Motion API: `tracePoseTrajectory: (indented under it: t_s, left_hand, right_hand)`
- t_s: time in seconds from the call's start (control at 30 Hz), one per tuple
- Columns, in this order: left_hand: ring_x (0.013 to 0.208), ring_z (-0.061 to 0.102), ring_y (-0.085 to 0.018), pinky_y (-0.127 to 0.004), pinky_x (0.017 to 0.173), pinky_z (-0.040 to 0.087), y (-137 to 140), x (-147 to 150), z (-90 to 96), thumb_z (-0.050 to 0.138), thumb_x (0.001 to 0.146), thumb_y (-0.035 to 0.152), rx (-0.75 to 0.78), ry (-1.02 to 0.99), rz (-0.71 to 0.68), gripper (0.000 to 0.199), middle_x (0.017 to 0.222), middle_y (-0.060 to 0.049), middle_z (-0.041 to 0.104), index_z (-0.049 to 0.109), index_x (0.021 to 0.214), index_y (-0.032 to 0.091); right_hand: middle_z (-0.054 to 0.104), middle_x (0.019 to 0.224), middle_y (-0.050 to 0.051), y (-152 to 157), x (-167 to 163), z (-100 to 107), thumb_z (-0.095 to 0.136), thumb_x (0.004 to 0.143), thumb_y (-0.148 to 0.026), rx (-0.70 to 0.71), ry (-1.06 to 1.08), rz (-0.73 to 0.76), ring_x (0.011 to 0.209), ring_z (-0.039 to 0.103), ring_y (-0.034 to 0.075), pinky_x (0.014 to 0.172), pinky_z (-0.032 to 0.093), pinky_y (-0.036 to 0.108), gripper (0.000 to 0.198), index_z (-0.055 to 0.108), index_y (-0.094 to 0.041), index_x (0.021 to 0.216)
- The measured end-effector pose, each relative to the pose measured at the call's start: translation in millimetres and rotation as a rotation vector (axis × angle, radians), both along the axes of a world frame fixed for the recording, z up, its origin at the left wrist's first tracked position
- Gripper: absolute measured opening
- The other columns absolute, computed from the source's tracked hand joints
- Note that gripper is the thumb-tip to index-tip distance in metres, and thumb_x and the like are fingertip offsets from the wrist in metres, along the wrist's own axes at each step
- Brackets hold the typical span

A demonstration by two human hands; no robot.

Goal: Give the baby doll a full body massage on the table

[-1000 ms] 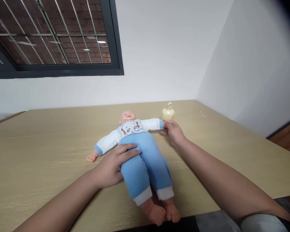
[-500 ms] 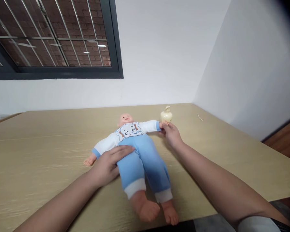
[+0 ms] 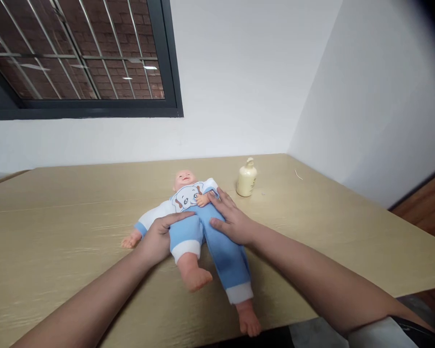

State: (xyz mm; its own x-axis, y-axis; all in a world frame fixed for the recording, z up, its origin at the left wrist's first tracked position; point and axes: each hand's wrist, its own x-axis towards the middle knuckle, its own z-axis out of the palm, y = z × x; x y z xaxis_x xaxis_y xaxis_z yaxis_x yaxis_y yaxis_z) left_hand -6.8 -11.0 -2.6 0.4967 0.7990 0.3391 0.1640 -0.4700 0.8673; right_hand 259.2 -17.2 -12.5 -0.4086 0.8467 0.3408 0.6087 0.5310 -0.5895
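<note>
A baby doll in a white top with an elephant face and blue trousers lies on its back, its feet towards me. My left hand grips the doll's thigh on the left side, one digit stretched over the top and the others hidden beside or beneath it. That leg is raised somewhat, its foot tilted. Flat on the other thigh and hip rests my right hand, fingers spread, the fingertips touching the doll's bent arm. The small doll hand lies on its belly.
A cream glazed bottle stands on the wooden table beyond my right hand. Near the right edge lies a thin white strand. White walls and a barred window rise behind the table.
My right hand has let go of the doll's outstretched hand and moved left onto its thigh. The doll's arm now bends over its belly. The left-hand leg has lifted and shifted left.
</note>
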Motion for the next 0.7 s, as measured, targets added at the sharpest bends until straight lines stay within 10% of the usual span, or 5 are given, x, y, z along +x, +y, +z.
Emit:
tracePoseTrajectory:
  t_s: [0.2, 0.37, 0.7]
  left_hand:
    - [0.113, 0.067, -0.029, -0.050, 0.102, 0.051, -5, -3, 4.1, 0.066, 0.087, 0.025, 0.183, 0.154, 0.009, 0.038, 0.126, -0.010, 0.069, 0.067, 0.125, 0.022]
    - [0.119, 0.062, -0.028, -0.048, 0.104, 0.049, -11, -7, 5.9, 0.065, 0.084, 0.020, 0.440, 0.307, -0.030, 0.049, 0.132, -0.008, 0.064, 0.059, 0.132, 0.026]
    - [0.132, 0.050, -0.032, -0.051, 0.107, 0.045, -22, 1, 1.3, 0.066, 0.083, 0.019, 0.628, 0.492, -0.033, 0.066, 0.148, -0.013, 0.044, 0.046, 0.145, 0.029]
  right_hand:
    - [0.013, 0.166, 0.000, 3, 5, -2, 0.054, 0.092, -0.060, 0.019, 0.072, -0.044, 0.154, 0.002, 0.030, 0.124, 0.012, 0.055, 0.080, 0.017, -0.033, 0.158]
    - [0.042, 0.155, 0.006, 21, 14, -6, 0.056, 0.092, -0.056, 0.014, 0.506, -0.136, 0.142, 0.040, 0.026, 0.118, 0.032, 0.047, 0.067, 0.037, -0.030, 0.150]
    - [0.067, 0.117, 0.008, 54, 46, -16, 0.053, 0.089, -0.059, -0.560, 1.117, -0.520, 0.104, 0.065, 0.022, 0.083, 0.057, 0.034, 0.039, 0.063, -0.025, 0.105]
